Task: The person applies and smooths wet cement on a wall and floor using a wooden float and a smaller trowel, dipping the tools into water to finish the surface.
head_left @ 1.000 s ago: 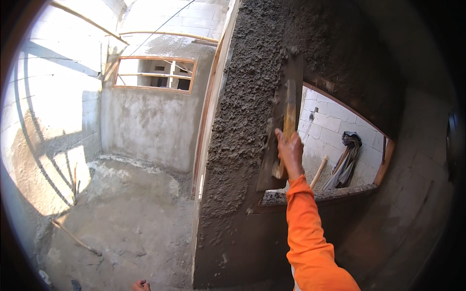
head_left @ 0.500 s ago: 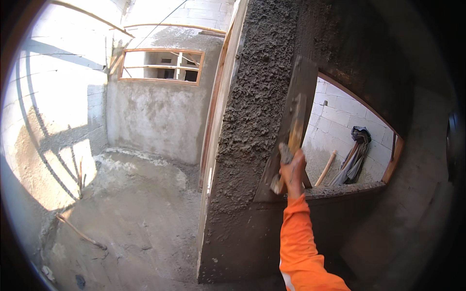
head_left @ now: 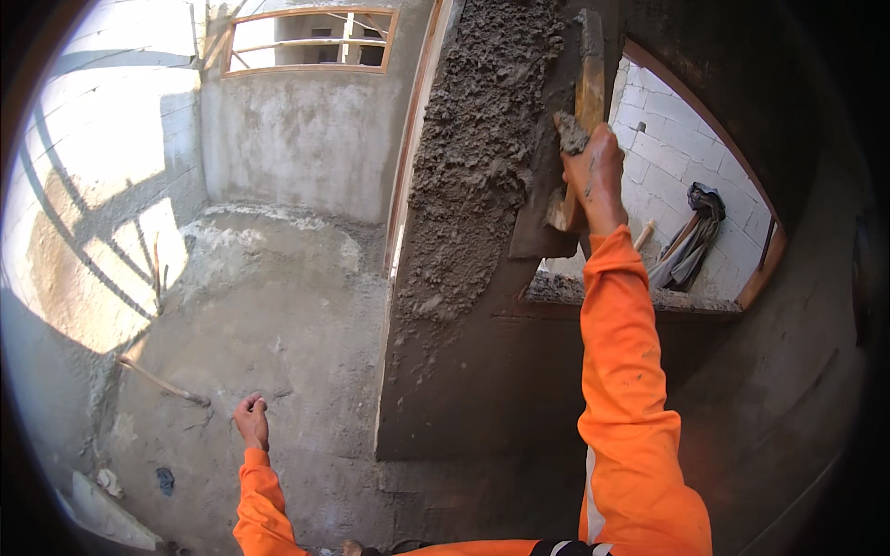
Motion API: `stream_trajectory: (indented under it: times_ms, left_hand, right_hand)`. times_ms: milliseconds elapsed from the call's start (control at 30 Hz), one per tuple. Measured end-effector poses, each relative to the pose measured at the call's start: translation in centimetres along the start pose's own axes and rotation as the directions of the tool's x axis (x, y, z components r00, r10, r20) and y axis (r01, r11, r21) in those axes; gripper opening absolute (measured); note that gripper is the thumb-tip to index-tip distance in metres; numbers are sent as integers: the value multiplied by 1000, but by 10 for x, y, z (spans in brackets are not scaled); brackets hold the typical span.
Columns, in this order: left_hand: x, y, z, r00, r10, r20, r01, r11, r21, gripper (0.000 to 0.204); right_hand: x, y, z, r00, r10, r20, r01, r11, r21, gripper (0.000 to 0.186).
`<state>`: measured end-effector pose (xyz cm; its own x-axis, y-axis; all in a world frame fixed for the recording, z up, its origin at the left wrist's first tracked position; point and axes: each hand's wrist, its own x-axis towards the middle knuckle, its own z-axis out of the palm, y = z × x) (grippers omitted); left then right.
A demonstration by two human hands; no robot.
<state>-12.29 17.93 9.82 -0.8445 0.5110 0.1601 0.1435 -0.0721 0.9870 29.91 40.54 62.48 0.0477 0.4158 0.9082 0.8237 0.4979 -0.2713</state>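
The right hand (head_left: 595, 176) is wrapped around the wooden handle (head_left: 590, 88) of a long plastering float, its fingers closed over the far side. The grip sits toward the lower end of the handle, probably because that suits an arm stretched upward; the orange sleeve (head_left: 621, 361) runs almost straight up to it. The float's board (head_left: 542, 224) stands nearly upright along the strip of wall between the rough mortar (head_left: 464, 195) and the window opening. Its face is turned to the wall, which makes sense for a flat tool meant to spread pressure evenly, and the raised handle leaves room for the knuckles. A lump of wet mortar (head_left: 573, 137) clings by the thumb.

The left hand (head_left: 251, 422) hangs low and well apart from the wall, over the floor (head_left: 287, 324), with no tool visible in it. Its fingers are loosely curled toward the thumb; it is too small here to tell whether the tips touch. Held out to the side like that, it likely serves balance, since one hand is enough for the float.

The window frame (head_left: 766, 264) borders the opening on the right, so the float's upright stance fits the narrow strip beside it. Beyond the opening, a dark cloth (head_left: 686, 246) hangs in folds near the pale block wall (head_left: 649, 139), clear of the float.
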Motion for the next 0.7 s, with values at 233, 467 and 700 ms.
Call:
stream_trajectory:
  times_ms: [233,467,700]
  left_hand:
    - [-66,-51,-74,988,-145,-47,151,974,171,23]
    - [-242,-133,-262,873,-400,-280,488,715,500,20]
    - [-455,-96,-428,552,-539,-636,745,-24,666,23]
  right_hand:
    - [-264,73,56,966,174,193,-202,970,137,35]
    - [-440,155,26,920,275,278,-315,943,110,37]
    - [-435,243,-86,896,-2,445,95,978,-187,19]
